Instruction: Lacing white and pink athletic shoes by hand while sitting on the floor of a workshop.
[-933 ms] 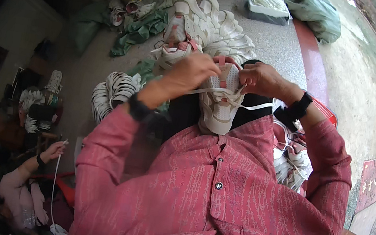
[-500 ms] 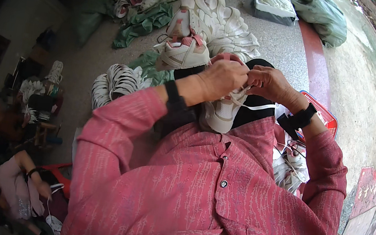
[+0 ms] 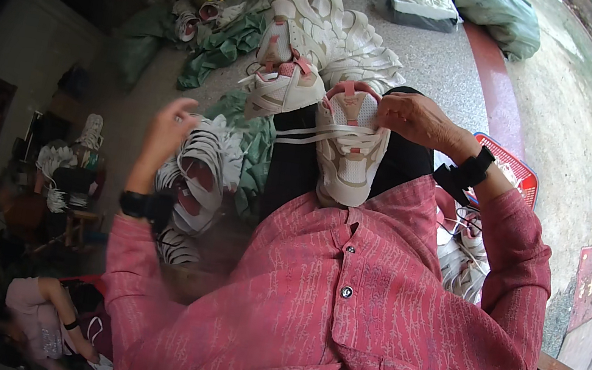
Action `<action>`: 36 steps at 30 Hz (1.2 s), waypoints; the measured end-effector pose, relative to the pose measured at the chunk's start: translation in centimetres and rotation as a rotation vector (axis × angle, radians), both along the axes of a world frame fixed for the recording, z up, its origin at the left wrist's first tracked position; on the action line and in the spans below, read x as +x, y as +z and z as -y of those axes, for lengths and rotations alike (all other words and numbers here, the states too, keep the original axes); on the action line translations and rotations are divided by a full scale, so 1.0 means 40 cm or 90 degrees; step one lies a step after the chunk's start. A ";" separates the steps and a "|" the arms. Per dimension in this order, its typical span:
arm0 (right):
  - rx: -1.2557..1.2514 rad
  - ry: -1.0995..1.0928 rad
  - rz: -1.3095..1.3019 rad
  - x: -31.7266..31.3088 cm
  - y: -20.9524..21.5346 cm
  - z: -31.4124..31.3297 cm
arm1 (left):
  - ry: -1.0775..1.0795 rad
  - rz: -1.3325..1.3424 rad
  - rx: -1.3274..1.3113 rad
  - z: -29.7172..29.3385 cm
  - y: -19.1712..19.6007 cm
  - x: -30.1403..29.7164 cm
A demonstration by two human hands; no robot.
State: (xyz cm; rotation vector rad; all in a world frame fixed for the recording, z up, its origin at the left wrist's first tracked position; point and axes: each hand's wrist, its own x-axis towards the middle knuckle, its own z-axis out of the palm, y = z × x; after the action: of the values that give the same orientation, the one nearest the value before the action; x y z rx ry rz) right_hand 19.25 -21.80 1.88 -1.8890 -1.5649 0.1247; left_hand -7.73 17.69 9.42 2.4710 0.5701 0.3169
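**Shoe on the lap, lace pulled out to the side**

A white and pink shoe point(image 3: 347, 147) rests toe-down on the person's lap. The right hand point(image 3: 417, 117) grips its heel end. White laces point(image 3: 302, 134) run left from the shoe toward the left hand point(image 3: 168, 131), which has swung out from the shoe since a moment ago; whether it pinches the lace end cannot be told. Beyond the shoe lies a pile of shoes point(image 3: 318, 35); right of it, a red basket point(image 3: 516, 172); far beyond, a grey box point(image 3: 419, 4) and a green bag point(image 3: 500, 20).

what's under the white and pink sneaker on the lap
The sneaker rests on dark trousers, its lower end against the pink shirt. Its sole and whatever touches it are covered.
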 end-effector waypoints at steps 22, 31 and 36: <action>0.057 0.100 -0.407 -0.079 0.049 -0.090 | -0.253 0.290 -1.200 0.318 -0.214 0.109; -0.002 0.059 -0.596 -0.112 0.208 -0.073 | -0.211 0.551 -1.089 0.067 -0.132 -0.055; -0.016 0.011 -0.192 -0.077 0.162 -0.069 | -0.167 0.667 -1.051 -0.021 -0.170 -0.190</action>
State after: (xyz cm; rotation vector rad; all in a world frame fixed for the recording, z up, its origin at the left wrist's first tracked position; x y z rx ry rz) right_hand 16.17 -19.04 8.37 -1.7805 -1.3790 0.4195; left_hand -15.35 18.51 2.64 0.5776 -0.0614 0.6066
